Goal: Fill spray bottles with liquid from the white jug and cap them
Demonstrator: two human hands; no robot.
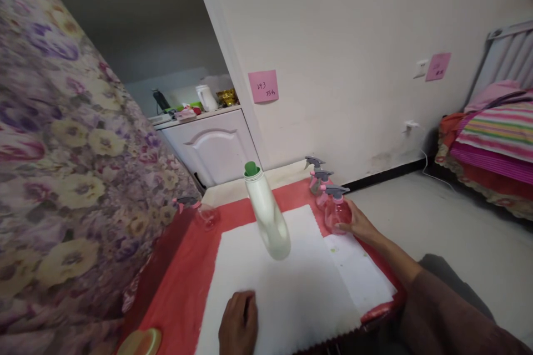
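At the table's right edge, my right hand (353,222) is closed around the clear pink body of a spray bottle (336,215) with a grey trigger head. Just behind it stand two more spray bottles (320,178), partly hidden. My left hand (239,321) rests on the white mat (291,288) near the front, its fingers curled in and nothing seen in them. A tall pale-green bottle (268,216) with a green opening at its neck stands in the middle of the mat, apart from both hands. Another spray bottle (204,213) is at the far left.
Red cloth (179,283) covers the table around the mat. White paper (362,272) with small green marks lies at the right. A gold round lid (140,342) sits at the front left. A flowered curtain (75,177) hangs close on the left; a cabinet (212,144) stands behind.
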